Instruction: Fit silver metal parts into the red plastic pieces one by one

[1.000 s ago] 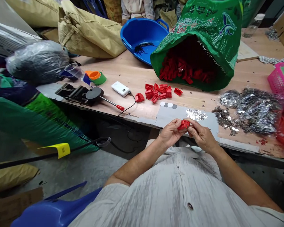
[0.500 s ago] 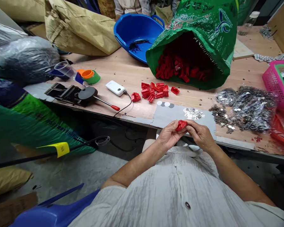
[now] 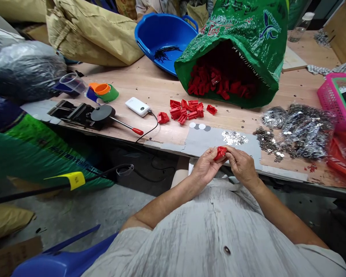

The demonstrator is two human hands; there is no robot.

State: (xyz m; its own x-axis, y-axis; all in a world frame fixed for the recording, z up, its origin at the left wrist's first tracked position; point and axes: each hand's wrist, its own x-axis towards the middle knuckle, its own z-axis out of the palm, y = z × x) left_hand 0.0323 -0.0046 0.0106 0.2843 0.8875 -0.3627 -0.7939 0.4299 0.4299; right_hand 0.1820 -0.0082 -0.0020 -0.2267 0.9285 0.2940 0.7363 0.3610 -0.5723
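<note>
Red part (image 3: 220, 153) was held between the two hands, seen against the near edge of the grey sheet (image 3: 193, 141) on the bench (image 3: 154, 85). Left hand (image 3: 204, 166) clamped it between thumb and fingers; right hand (image 3: 244, 166) had thumb and fingertips closed on its right end. From the left palm the part lay up and right; from the right palm, up and left. Left hand nearer, around more of it. Long axis seemed to slope up toward the right fingertips; fingers hid much, not certain. Anything small in that pinch: could not tell.

Against a second earlier: view had swung, bench things further left in frame. Grip much the same. Red pile (image 3: 187, 111), metal bits (image 3: 234, 137) undisturbed.
</note>
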